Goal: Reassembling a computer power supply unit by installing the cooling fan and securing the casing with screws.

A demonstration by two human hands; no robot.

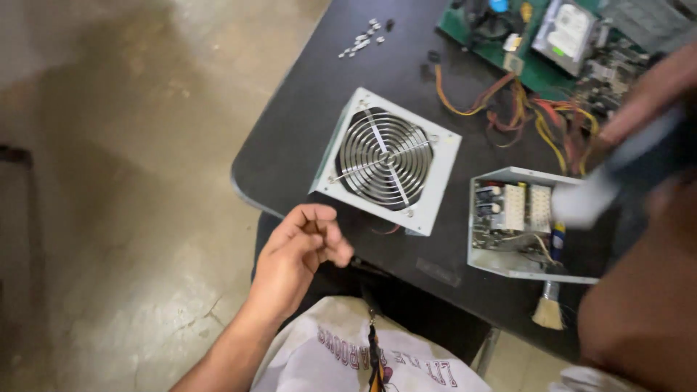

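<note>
L hand [301,250] loosely curled, empty, near fan cover [386,160] – R hand [646,101] blurred (grip unclear) over open PSU case [519,221]; brushing next, I'd guess.

Grey metal casings and a shiny wire grille on a matt black surface [305,138].

The fan cover [386,161] is dull, smooth sheet metal; its round wire grille [383,158] gleams like chrome. At three o'clock from it, the open case [524,223] shows the same pale matt metal. At its six o'clock lies a brush [549,303] with straw-coloured bristles. The wires [534,116] at one o'clock look like glossy plastic. The floor [123,181] is rough, stained concrete.
</note>
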